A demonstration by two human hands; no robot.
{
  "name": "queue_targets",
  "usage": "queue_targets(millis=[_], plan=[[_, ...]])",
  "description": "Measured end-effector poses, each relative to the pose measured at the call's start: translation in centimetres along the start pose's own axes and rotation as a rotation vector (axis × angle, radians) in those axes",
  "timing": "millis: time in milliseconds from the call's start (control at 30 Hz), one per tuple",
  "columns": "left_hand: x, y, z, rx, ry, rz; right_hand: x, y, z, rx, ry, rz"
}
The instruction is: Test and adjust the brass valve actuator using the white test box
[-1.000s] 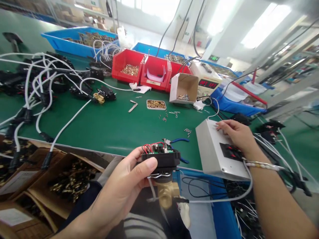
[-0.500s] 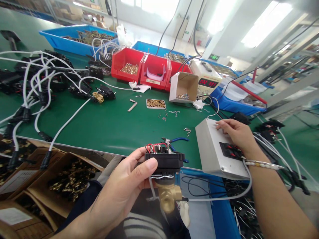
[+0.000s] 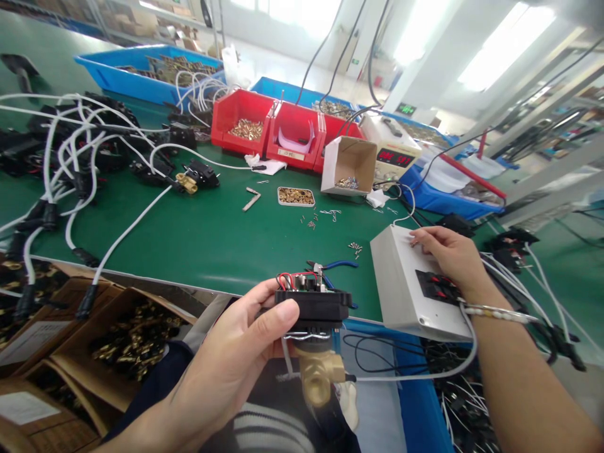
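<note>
Both hands are busy and well apart; the left hand (image 3: 236, 352) is clamped on a motorised brass valve (image 3: 314, 333), thumb across the front of its black housing, fingers behind, so the open top with its red and black wires faces up and can be seen. The brass body hangs below the grip, over the lap, near the bench edge (image 3: 198, 286); a white cable (image 3: 425, 376) runs from it toward the right. The right hand (image 3: 448, 255) lies palm down, fingers spread flat on a grey test box (image 3: 406, 283), wrist raised, forearm reaching in from the lower right; blue-handled pliers (image 3: 337, 265) sit just beyond the valve.
</note>
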State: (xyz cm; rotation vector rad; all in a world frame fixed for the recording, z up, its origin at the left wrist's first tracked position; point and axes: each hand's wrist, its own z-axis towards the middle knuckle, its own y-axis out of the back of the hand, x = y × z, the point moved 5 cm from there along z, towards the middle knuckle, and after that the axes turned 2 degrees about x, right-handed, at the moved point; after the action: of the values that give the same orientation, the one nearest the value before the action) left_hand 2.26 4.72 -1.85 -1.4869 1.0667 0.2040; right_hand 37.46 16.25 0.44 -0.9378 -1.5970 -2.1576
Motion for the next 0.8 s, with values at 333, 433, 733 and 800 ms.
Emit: queue_targets(millis=[333, 433, 733, 800], plan=[[-0.7, 0.0, -0.2, 0.0, -0.014, 0.002, 6.8, 1.5, -10.3, 0.191, 0.327, 0.028], [-0.6, -0.1, -0.1, 0.018, -0.012, -0.012, 7.3, -3.6, -16.8, 0.679, 0.472, 0.068], [-1.0, -1.0, -0.3, 0.033, -0.004, 0.01, -1.7, -12.4, -23.3, 1.014, 0.166, -0.307], [-0.9, -0.9, -0.3, 0.022, 0.009, 0.026, -2.2, -12.5, -23.7, 1.023, 0.16, -0.31]])
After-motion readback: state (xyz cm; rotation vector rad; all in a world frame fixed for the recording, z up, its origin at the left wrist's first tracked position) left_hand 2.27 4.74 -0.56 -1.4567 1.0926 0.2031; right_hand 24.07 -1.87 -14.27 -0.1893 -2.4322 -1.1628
